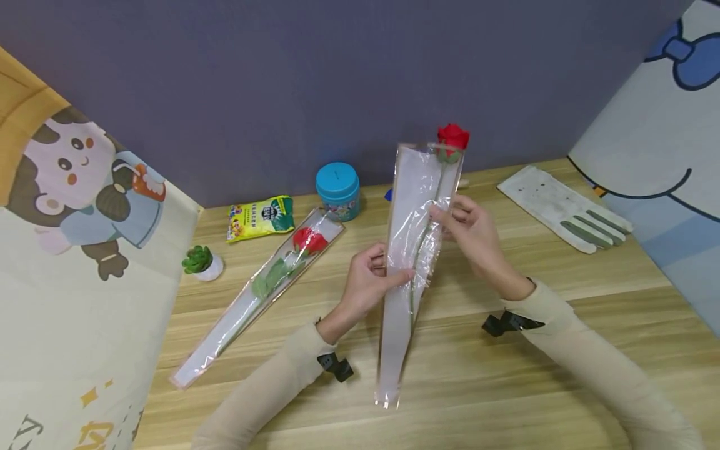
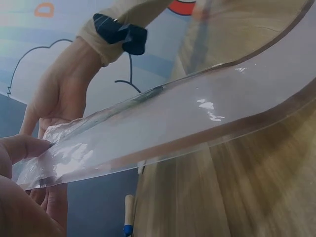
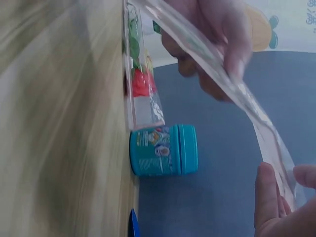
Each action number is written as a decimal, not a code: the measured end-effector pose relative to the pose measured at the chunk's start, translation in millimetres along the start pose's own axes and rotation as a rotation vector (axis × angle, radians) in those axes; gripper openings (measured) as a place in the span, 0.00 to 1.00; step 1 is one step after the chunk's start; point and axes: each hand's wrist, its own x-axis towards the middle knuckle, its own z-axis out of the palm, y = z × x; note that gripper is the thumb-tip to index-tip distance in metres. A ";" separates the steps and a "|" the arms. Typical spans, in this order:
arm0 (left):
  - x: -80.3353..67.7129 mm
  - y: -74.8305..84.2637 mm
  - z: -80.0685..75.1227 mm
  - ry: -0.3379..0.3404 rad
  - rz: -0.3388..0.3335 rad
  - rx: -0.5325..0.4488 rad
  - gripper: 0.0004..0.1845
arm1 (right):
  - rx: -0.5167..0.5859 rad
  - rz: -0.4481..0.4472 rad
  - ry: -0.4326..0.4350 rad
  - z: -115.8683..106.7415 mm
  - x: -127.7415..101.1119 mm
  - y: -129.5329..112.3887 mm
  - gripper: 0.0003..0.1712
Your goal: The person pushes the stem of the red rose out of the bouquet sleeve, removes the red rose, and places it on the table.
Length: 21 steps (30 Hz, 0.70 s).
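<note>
Lower centre of the head view: clear plastic sleeve (image 1: pixel 406 262), long and tapered, narrow tip near the bottom edge, wide mouth toward the wall, held off the wooden table (image 1: pixel 506 387).

Inside it: red rose (image 1: pixel 452 136) — bloom clear of the sleeve's mouth, upper centre; stem running down through the film.

Left hand (image 1: pixel 368 284), centre frame: fingers and thumb pinched on the sleeve's left edge at about mid-length. The left wrist view shows the thumb pressed on crinkled film.

Right hand (image 1: pixel 475 231), just right of centre and higher: fingers curled round the sleeve's right edge, gripping film and stem together.

Left of centre, flat on the table: second wrapped rose (image 1: pixel 264 287), lying diagonally, bloom toward the wall, well apart from the hands.

Farther left: small green potted plant (image 1: pixel 200 262).

Back row along the wall — yellow snack packet (image 1: pixel 260 217), then blue round tin (image 1: pixel 337 190) just beside the second rose's open end.

Right side, upper middle: pale glove (image 1: pixel 562 207) lying flat, fingers toward the right edge.
</note>
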 end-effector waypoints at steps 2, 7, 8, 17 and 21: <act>-1.3 -1.2 0.7 -0.005 -0.001 -0.003 0.22 | 0.017 -0.007 0.006 -3.5 5.1 -3.6 0.08; -3.3 -4.9 1.9 -0.013 -0.007 0.004 0.23 | 0.053 -0.018 0.028 -8.6 15.1 -10.6 0.11; -3.4 -5.7 2.2 -0.014 -0.007 0.007 0.23 | 0.064 -0.016 0.030 -8.9 16.1 -11.4 0.12; -3.4 -10.3 2.9 -0.027 0.010 0.052 0.25 | 0.121 -0.015 0.019 -6.9 20.0 -13.5 0.17; -4.5 -11.8 2.1 -0.037 -0.002 0.071 0.27 | 0.130 -0.035 0.022 -7.0 22.1 -15.6 0.16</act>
